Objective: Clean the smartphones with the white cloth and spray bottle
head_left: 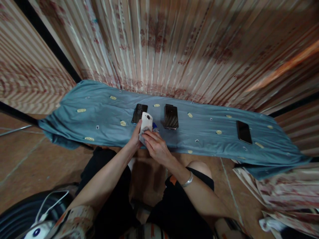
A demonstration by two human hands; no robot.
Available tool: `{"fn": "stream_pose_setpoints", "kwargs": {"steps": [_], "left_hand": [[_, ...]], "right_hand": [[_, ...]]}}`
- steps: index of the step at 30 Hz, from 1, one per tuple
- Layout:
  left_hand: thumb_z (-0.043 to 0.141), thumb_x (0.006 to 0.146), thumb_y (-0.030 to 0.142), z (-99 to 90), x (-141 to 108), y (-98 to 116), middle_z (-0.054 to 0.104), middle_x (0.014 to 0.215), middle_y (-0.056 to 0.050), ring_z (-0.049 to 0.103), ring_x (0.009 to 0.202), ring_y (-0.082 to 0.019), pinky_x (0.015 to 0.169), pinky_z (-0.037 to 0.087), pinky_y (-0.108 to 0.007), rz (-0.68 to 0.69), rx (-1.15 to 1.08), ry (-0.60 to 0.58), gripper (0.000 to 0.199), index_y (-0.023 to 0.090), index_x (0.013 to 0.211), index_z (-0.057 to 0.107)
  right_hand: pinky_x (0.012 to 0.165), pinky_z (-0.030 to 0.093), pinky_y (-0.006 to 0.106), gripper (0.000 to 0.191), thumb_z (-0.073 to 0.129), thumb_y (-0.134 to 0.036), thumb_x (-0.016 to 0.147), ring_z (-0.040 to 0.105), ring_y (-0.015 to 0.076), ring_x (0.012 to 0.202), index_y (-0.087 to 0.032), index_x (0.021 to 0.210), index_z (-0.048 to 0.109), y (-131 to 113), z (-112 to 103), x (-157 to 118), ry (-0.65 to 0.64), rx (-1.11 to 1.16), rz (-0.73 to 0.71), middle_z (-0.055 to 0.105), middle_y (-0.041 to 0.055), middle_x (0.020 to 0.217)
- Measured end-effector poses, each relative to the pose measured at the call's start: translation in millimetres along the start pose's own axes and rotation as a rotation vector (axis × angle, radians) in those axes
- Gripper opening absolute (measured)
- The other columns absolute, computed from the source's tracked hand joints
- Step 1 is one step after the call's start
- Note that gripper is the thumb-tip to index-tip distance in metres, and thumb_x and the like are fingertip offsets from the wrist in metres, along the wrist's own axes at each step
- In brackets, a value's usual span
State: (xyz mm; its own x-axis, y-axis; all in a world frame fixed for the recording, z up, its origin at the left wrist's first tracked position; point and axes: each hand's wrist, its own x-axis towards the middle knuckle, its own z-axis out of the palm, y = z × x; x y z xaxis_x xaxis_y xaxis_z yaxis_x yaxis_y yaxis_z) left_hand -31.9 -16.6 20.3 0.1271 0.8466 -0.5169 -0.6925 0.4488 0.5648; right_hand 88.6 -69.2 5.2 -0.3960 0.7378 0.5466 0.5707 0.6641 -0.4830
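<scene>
My left hand [135,138] is closed around a white smartphone [147,120], its back with the round camera facing up. With bent fingers, my right hand [157,148] presses a small grey cloth [142,135] against the lower part of that phone. A blue object [155,127], perhaps a small bottle, shows just behind my right fingers; most of it is hidden. Beyond my left hand lies a black smartphone [139,113] on the blue cloth cover. Right of it sits a stack of dark phones [171,117].
Another dark phone [244,131] lies toward the right end of the cloth-covered bench [206,139]. A pleated patterned curtain [154,49] hangs behind it, with dark frame poles [50,43] at the sides. A white cable [53,202] rests by a black coiled hose [17,215] at lower left.
</scene>
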Motion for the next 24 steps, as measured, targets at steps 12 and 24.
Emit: {"fn": "stream_pose_setpoints", "kwargs": {"steps": [12, 24], "left_hand": [[0.054, 0.099, 0.034, 13.5, -8, -7, 0.073, 0.068, 0.0, 0.07, 0.064, -0.013, 0.066, 0.056, -0.021, 0.01, 0.006, 0.049, 0.031, 0.015, 0.082, 0.072], [0.043, 0.104, 0.026, 18.9, -14, -21, 0.079, 0.093, -0.008, 0.074, 0.09, -0.017, 0.086, 0.057, -0.023, 0.016, 0.059, 0.009, 0.038, 0.007, 0.125, 0.068]], "right_hand": [[0.111, 0.049, 0.045, 0.045, 0.038, -0.013, 0.099, 0.059, 0.026, 0.126, -0.013, 0.136, 0.064, 18, -5, 12, 0.015, -0.018, 0.08, 0.064, 0.0156, 0.138], [0.12, 0.042, 0.046, 0.049, 0.043, -0.013, 0.096, 0.052, 0.027, 0.138, -0.011, 0.143, 0.059, 38, -5, 22, 0.024, -0.102, 0.158, 0.058, 0.0171, 0.147]]}}
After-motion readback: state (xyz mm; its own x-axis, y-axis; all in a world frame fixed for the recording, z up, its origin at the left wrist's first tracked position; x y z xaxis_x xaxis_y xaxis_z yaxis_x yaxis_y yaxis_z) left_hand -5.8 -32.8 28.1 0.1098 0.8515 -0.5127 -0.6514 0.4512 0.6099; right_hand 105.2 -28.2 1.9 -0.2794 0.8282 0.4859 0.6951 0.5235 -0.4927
